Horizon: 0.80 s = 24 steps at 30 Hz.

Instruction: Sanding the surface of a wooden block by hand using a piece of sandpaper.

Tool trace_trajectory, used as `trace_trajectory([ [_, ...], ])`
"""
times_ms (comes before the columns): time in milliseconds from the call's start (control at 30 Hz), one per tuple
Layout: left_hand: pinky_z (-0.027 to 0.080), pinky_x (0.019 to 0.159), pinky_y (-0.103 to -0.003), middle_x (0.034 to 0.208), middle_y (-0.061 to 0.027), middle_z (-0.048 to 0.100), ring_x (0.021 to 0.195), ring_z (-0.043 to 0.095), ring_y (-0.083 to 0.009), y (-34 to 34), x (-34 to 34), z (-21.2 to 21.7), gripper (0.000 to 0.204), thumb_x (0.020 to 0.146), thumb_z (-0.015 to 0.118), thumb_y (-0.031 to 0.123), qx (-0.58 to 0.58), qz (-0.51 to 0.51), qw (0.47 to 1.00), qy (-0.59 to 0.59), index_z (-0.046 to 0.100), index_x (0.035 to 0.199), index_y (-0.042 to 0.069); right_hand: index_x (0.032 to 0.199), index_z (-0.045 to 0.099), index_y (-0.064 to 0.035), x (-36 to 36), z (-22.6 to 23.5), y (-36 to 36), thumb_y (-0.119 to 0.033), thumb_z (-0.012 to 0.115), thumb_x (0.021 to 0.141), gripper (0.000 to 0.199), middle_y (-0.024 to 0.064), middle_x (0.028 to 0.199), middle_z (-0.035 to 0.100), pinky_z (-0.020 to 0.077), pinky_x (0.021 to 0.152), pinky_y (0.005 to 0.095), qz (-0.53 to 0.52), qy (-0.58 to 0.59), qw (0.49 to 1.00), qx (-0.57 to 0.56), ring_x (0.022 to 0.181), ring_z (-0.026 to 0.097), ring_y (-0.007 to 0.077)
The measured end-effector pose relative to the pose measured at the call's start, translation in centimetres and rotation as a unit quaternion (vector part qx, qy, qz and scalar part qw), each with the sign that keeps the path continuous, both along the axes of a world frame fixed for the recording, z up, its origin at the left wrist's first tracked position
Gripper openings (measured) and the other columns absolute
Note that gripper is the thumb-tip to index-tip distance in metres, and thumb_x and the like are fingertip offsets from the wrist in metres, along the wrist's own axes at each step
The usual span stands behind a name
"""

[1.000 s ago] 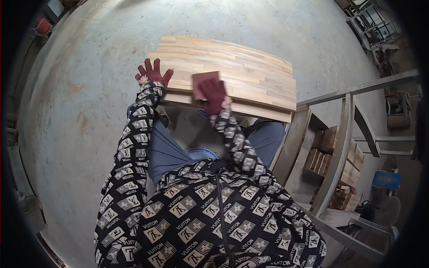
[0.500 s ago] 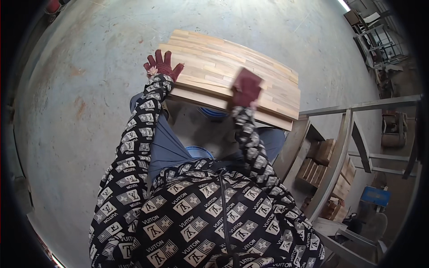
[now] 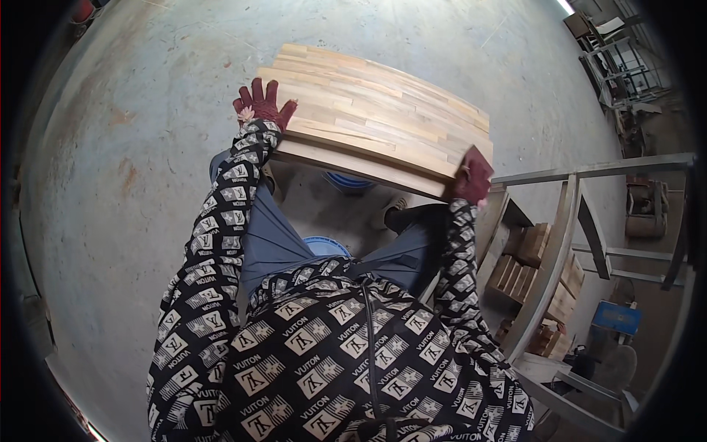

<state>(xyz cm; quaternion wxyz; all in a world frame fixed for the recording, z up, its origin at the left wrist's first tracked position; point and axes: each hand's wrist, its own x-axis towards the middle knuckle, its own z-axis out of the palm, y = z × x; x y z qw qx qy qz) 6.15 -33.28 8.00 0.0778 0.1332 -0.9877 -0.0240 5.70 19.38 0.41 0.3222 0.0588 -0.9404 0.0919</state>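
Observation:
Across my knees lie light wooden panels (image 3: 375, 99), stacked and made of joined strips. My left hand (image 3: 266, 105), in a dark red glove, rests on the left end of the top panel with its fingers spread. At the near right corner, my right hand (image 3: 471, 183), gloved the same way, is closed on a dark red sheet of sandpaper (image 3: 476, 158). The sheet lies flat along the panel's right edge, its corner pointing away from me. My right fingers are partly hidden by the sheet.
Below the panels, between my legs, is a blue round bucket or drum (image 3: 347, 182), with another blue rim (image 3: 326, 246) under me. To the right stands a metal frame (image 3: 563, 221) beside wooden blocks (image 3: 514, 278). A blue box (image 3: 617, 318) sits farther right.
My right hand has swept rightward along the panel with the sandpaper, from the middle to the right end. My left hand stays on the left end.

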Motion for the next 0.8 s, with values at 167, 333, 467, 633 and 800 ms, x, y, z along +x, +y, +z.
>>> trace_trajectory([
  [167,0.028,0.105,-0.056,0.152,-0.0159,0.036,0.129,0.037,-0.0411,1.0,-0.8,0.9,0.08,0.086,0.052,0.07,-0.006,-0.008,1.0,0.002,0.047,0.145,0.017,0.126,0.063,-0.0079,-2.8,-2.4,-4.9,-0.033,0.06,0.09,0.044,0.0175,0.132,0.061,0.0464,0.098,0.0507,-0.228,-0.078,0.968,-0.072,0.115,0.058,0.0392],
  [333,0.029,0.106,-0.056,0.153,-0.0168,0.035,0.131,0.036,-0.0413,-0.1,-0.4,-0.9,0.081,0.086,0.051,0.07,-0.025,0.007,1.0,-0.011,0.045,0.147,0.017,0.133,0.058,-0.0069,2.4,2.9,-27.8,-0.03,0.066,0.085,0.054,0.0194,0.138,0.056,0.0364,0.111,0.0494,0.203,-0.077,0.976,-0.01,0.13,0.049,0.037],
  [467,0.029,0.106,-0.056,0.154,-0.0173,0.034,0.132,0.036,-0.041,-0.6,0.1,-1.5,0.08,0.087,0.052,0.068,-0.027,0.01,0.999,-0.023,0.043,0.148,0.018,0.134,0.058,-0.0077,3.7,7.9,-28.6,-0.026,0.068,0.082,0.057,0.0186,0.138,0.056,0.0324,0.115,0.0493,0.322,-0.207,0.923,-0.043,0.135,0.048,0.036],
  [633,0.03,0.105,-0.055,0.153,-0.0176,0.034,0.13,0.037,-0.0411,0.1,-0.4,-0.7,0.077,0.087,0.054,0.065,-0.022,-0.004,1.0,-0.003,0.046,0.146,0.016,0.122,0.066,-0.0101,-0.7,0.7,-12.7,-0.026,0.062,0.087,0.039,0.0125,0.121,0.066,0.0455,0.089,0.048,0.099,0.042,0.993,-0.051,0.112,0.059,0.0363],
  [800,0.031,0.104,-0.055,0.15,-0.0168,0.037,0.126,0.039,-0.0399,0.2,0.1,0.0,0.075,0.088,0.053,0.064,-0.014,-0.008,1.0,0.013,0.048,0.144,0.014,0.124,0.066,-0.013,-1.8,3.5,-4.7,-0.028,0.061,0.088,0.04,0.0102,0.126,0.065,0.0455,0.096,0.0508,-0.073,-0.108,0.991,-0.014,0.122,0.056,0.0332],
])
